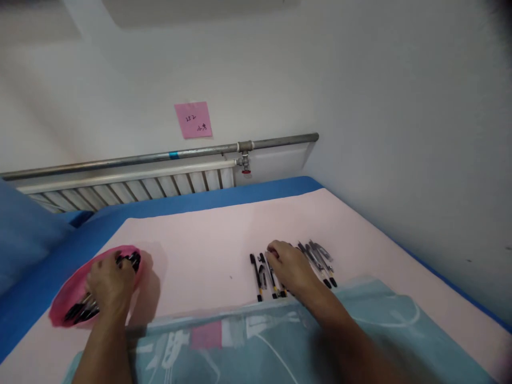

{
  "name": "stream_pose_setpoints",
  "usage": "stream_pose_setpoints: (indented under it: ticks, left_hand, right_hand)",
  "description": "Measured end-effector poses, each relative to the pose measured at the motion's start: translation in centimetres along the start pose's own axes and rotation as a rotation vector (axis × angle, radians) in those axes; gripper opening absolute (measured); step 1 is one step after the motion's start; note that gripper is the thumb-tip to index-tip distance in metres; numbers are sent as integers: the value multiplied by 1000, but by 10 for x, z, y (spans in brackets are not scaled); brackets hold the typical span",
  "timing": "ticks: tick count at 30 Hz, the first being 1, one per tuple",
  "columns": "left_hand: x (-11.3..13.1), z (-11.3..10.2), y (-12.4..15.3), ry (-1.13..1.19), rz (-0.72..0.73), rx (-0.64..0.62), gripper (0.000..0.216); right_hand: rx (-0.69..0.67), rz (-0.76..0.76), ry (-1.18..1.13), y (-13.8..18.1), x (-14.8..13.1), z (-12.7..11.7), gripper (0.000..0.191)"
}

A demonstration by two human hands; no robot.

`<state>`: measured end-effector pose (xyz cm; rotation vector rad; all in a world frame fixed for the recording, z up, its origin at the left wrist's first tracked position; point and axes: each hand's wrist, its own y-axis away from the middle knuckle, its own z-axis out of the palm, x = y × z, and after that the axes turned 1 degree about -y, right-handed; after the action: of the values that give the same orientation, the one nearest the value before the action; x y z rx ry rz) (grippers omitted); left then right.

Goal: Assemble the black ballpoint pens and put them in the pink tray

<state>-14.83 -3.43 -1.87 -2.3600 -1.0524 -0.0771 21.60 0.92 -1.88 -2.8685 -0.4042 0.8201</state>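
Note:
My left hand (110, 280) is down inside a pink oval basket (60, 312) at the left, its fingers curled among black-capped pens (82, 312). Whatever those fingers close on is hidden by the hand itself. Over a row of pens on the pale pink sheet, my right hand (292, 266) has its thumb and fingertips pinched at the top end of a clear pen (271, 272). To its left lies a black-capped pen (256, 277); more clear pens (318, 261) with black ends lie side by side to its right. My right hand covers the middle of the row.
A teal patterned cloth (224, 346) spreads along the near edge, under my forearms. Behind the pink sheet (200, 240) runs a blue border (208, 200), then a white radiator (152, 186) and a metal pipe (200, 152). A pink note (194, 120) is stuck on the wall.

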Motion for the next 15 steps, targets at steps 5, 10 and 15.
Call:
stream_pose_setpoints:
  ticks: [5,10,15]
  left_hand:
    - [41,-13,23,210,245,-23,35]
    - [112,-23,78,461,451,-528,24]
    - [169,-23,130,210,675,-786,21]
  right_hand:
    - [-138,-40,86,4,-7,4,16]
    - [-159,-29,127,5,-6,3,15]
    - [-82,-57,122,4,2,4,17]
